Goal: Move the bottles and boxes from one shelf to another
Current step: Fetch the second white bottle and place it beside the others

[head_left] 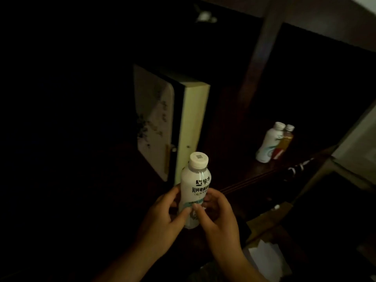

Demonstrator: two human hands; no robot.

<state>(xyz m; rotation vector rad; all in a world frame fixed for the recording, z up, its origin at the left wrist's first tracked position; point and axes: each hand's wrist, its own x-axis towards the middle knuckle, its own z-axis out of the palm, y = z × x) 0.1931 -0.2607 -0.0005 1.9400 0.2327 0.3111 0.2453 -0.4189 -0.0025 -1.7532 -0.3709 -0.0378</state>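
I hold a white bottle (196, 184) with a white cap and black lettering upright in front of me, low in the middle of the dim view. My left hand (162, 216) grips its lower left side and my right hand (216, 216) wraps its lower right side. Just behind it a tall pale box (183, 123) with a dark band stands upright on a dark wooden shelf (254, 176). Further right on that shelf stand a second white bottle (268, 143) and an amber bottle (284, 143), touching each other.
A dark wooden upright (258, 58) rises behind the box. Pale paper and cardboard (266, 255) lie below the shelf at lower right. A light grey surface (358, 143) closes the right edge. The left half of the view is too dark to read.
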